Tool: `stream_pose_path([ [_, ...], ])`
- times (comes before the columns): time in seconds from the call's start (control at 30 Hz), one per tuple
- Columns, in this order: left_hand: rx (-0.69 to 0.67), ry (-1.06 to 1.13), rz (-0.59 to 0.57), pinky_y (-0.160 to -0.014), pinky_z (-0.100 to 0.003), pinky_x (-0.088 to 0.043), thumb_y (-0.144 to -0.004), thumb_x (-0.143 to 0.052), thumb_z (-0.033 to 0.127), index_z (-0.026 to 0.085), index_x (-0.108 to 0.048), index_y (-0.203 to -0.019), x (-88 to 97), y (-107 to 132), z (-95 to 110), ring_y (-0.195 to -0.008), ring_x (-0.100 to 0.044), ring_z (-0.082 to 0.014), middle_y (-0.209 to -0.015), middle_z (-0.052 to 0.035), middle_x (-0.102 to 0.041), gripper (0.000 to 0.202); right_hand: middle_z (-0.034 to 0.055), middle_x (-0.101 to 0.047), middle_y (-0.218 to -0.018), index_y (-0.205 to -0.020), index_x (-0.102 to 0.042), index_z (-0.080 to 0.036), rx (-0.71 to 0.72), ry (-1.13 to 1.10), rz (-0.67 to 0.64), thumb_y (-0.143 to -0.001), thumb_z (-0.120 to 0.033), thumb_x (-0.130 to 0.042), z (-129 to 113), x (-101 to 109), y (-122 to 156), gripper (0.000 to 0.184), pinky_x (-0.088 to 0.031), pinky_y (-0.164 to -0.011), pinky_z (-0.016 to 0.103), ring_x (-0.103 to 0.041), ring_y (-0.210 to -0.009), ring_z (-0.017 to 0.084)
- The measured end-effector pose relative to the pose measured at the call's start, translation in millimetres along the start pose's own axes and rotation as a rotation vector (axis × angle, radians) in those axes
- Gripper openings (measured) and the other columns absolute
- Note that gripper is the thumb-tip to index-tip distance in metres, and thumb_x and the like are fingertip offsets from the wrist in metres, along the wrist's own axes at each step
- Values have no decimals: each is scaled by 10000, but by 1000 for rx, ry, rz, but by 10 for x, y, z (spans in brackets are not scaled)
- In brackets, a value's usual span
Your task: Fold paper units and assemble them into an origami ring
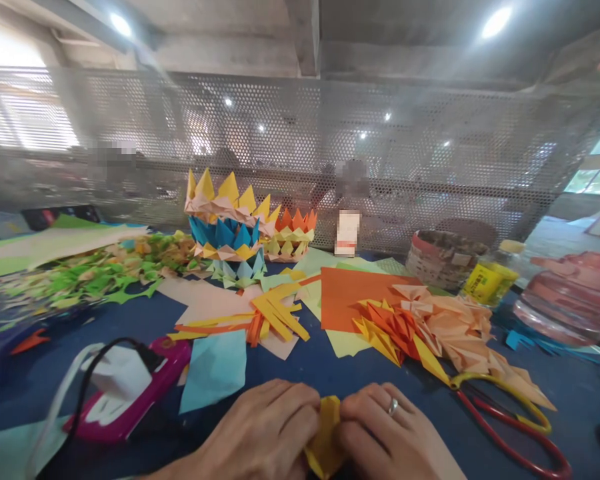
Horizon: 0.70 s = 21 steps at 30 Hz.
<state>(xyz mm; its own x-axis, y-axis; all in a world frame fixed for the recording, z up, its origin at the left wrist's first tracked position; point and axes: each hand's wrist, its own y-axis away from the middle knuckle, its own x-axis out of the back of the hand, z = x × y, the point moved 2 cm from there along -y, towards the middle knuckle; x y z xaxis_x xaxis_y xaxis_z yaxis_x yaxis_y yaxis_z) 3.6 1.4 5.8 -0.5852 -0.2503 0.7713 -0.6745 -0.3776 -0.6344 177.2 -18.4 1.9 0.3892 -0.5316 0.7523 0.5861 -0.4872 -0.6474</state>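
Both grips nearly closed, no clear gap seen: left grip (267, 427) and right grip (387, 427) pinch a small folded yellow paper (326, 433) between them, one on each side. Thumbs mostly hidden, so can't tell exact finger placement underneath.

Handling, judged by look: paper very light, thin, fairly stiff along the creases, soft elsewhere. Not slippery, but easy to crumple or tear if squeezed hard. Best hold: fingertip pinch at the side edges or along a fold; pressing is fine on a crease, not on a point.

Pose: hands low, facing each other, knuckles up, fingers curled inward, wrists coming in from the near edge. Ring (393, 406) on a right-hand finger.

Around the grips: blue bench (380, 373) under everything. Just beyond left grip, light blue paper (215, 370); left of that, pink power strip (173, 363) with a plug. Right of right grip, scissors (530, 430), red and yellow handles. Ahead of the right grip, peach folded pieces (450, 320) and orange sheet (347, 300). Ahead of left grip, yellow strips (280, 313); farther out, pointed paper rings (225, 230), stacked.
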Motion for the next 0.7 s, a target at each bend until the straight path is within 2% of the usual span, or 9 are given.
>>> stream_pose_path([
  [0.1,-49,-22,-28,-747,-229,-536,-887,-300,43,166,-580,-931,6,4,19,-742,-637,-131,-779,-18,-651,309,29,-642,-765,-689,-551,-197,-44,-20,-42,-894,-87,-339,66,46,25,315,-407,-623,258,-546,-673,143],
  [0.23,-87,-42,-53,-730,-241,-545,-927,-274,70,170,-594,-957,30,15,30,-709,-642,-136,-761,-23,-658,336,60,-646,-834,-779,-590,-192,-119,-74,-185,-840,-63,-365,95,39,42,266,-447,-674,287,-551,-733,173],
  [0.4,-81,-46,-15,-711,-253,-548,-945,-280,90,159,-620,-898,40,47,32,-678,-644,-140,-745,-31,-660,349,69,-639,-875,-905,-587,-194,-110,-88,-193,-793,-52,-403,36,57,10,258,-464,-706,311,-566,-783,195],
  [0.53,-70,-38,-43,-715,-269,-543,-950,-258,88,156,-624,-886,39,56,37,-686,-646,-151,-750,-28,-659,378,70,-636,-878,-965,-565,-183,-88,-165,-227,-779,-33,-403,21,54,20,288,-482,-709,301,-579,-790,187],
  [0.7,-27,2,-61,-728,-238,-528,-927,-344,89,171,-619,-901,17,66,32,-698,-633,-131,-756,-16,-649,288,65,-638,-796,-853,-580,-169,-54,-212,-295,-790,-35,-394,29,-8,61,238,-502,-689,285,-586,-742,173],
])
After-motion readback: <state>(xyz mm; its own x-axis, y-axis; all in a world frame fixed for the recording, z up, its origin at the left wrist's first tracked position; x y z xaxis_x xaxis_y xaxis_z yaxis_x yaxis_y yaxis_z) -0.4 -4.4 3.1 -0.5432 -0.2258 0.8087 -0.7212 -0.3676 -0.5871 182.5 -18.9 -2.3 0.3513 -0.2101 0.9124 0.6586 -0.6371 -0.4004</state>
